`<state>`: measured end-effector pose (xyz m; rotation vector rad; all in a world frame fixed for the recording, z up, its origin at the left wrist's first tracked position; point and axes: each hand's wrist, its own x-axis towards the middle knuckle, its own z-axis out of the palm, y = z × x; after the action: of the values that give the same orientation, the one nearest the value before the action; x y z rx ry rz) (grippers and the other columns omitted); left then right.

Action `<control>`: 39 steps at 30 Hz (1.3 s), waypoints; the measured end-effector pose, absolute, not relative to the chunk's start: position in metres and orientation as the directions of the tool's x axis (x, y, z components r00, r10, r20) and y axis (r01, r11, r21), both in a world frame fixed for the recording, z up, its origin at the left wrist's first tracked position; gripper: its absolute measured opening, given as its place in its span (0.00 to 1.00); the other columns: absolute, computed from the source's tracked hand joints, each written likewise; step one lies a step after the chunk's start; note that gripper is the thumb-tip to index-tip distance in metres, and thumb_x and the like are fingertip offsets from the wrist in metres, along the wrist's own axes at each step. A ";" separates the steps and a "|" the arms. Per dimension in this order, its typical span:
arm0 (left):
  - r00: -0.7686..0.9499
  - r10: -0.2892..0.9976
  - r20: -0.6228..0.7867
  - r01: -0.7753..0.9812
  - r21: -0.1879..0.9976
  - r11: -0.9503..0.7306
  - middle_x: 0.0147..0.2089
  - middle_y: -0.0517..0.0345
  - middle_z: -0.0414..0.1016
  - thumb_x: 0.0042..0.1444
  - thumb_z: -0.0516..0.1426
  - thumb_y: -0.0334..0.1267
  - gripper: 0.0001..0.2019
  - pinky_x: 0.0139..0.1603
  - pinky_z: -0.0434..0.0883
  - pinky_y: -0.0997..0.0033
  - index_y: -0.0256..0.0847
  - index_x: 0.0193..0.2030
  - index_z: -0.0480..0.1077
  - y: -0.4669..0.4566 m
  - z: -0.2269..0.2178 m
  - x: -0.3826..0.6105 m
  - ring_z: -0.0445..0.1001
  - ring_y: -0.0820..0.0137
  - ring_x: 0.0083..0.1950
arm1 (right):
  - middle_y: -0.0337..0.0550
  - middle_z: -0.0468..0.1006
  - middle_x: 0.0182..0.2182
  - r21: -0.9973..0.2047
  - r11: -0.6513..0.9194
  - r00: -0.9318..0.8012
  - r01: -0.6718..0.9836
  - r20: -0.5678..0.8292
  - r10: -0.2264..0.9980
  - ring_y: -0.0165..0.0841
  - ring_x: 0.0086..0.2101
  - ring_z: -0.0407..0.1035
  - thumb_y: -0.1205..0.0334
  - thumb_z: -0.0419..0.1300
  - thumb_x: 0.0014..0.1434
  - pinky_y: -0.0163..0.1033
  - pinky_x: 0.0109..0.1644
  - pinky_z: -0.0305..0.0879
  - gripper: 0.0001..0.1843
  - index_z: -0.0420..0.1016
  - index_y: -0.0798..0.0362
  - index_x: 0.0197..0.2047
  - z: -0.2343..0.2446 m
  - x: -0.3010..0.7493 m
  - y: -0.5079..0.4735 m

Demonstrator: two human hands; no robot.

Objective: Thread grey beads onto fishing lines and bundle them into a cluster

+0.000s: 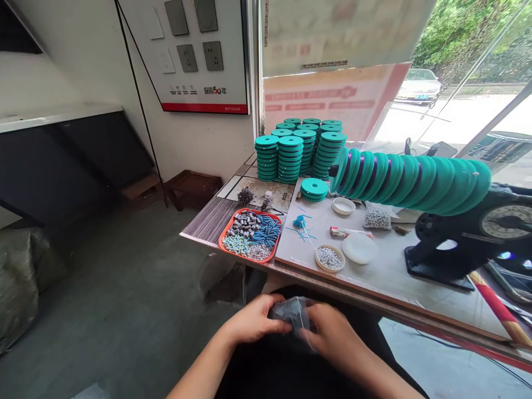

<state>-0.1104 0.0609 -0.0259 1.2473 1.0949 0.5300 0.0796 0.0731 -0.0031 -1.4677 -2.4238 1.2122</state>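
Observation:
Below the table edge, over my lap, my left hand (253, 321) and my right hand (330, 332) are both closed on a small clear plastic bag (291, 313) of dark grey small parts. The left fingers pinch its left side. From the other side, the right fingers grip it. The bag's contents are too small to name.
The table (208, 219) bears an orange tray (226, 226) of small metal and blue parts, two small bowls of grey beads (329, 258), a white lid (359, 247), stacks of teal spools (297, 149), and a black machine (457, 244) carrying a row of teal spools (411, 176).

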 end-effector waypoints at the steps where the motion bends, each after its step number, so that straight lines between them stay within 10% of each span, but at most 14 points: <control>1: 0.430 0.826 -0.365 0.224 0.929 0.294 0.27 0.65 0.59 0.41 0.62 0.39 0.12 0.29 0.54 0.74 0.36 0.31 0.66 0.061 -0.026 -0.110 0.56 0.73 0.30 | 0.46 0.78 0.30 -0.683 0.217 -0.554 0.697 -0.321 0.768 0.38 0.33 0.69 0.62 0.55 0.52 0.37 0.36 0.59 0.10 0.77 0.56 0.28 -0.004 0.080 0.073; 10: 0.485 0.807 -0.337 0.129 0.940 0.315 0.26 0.64 0.60 0.40 0.63 0.50 0.19 0.30 0.55 0.73 0.35 0.30 0.68 0.064 -0.024 -0.115 0.55 0.74 0.28 | 0.39 0.72 0.24 -0.941 -0.063 -0.597 0.331 -0.261 0.758 0.30 0.26 0.62 0.50 0.52 0.57 0.34 0.30 0.58 0.18 0.71 0.57 0.29 0.024 0.103 0.075; 22: 0.354 0.897 -0.263 0.068 0.964 0.255 0.29 0.60 0.67 0.46 0.63 0.48 0.17 0.34 0.59 0.73 0.35 0.34 0.71 0.042 0.051 -0.125 0.61 0.71 0.31 | 0.41 0.75 0.32 -0.948 -0.318 -0.653 -0.002 -0.239 0.719 0.35 0.35 0.68 0.46 0.62 0.50 0.39 0.41 0.62 0.18 0.73 0.54 0.33 0.043 0.070 0.076; 31: 0.247 0.943 -0.225 0.069 0.974 0.214 0.26 0.63 0.65 0.44 0.64 0.49 0.16 0.32 0.59 0.75 0.36 0.28 0.71 0.036 0.064 -0.176 0.60 0.74 0.29 | 0.45 0.77 0.34 -0.969 -0.033 -0.543 0.245 -0.165 0.823 0.35 0.37 0.69 0.47 0.53 0.57 0.40 0.45 0.64 0.19 0.74 0.55 0.31 0.108 0.052 0.141; 39: 0.257 0.927 -0.274 -0.048 0.954 0.296 0.27 0.61 0.65 0.40 0.65 0.49 0.18 0.31 0.58 0.74 0.35 0.29 0.70 0.025 0.064 -0.182 0.60 0.73 0.29 | 0.44 0.72 0.43 -0.809 0.174 -0.699 0.561 -0.351 0.623 0.33 0.39 0.70 0.58 0.55 0.62 0.43 0.41 0.69 0.14 0.68 0.57 0.48 0.118 -0.051 0.222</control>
<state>-0.1821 0.0247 0.0643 1.0429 1.0903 0.8572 -0.0507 0.2221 0.1176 -1.1923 -2.3606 1.5827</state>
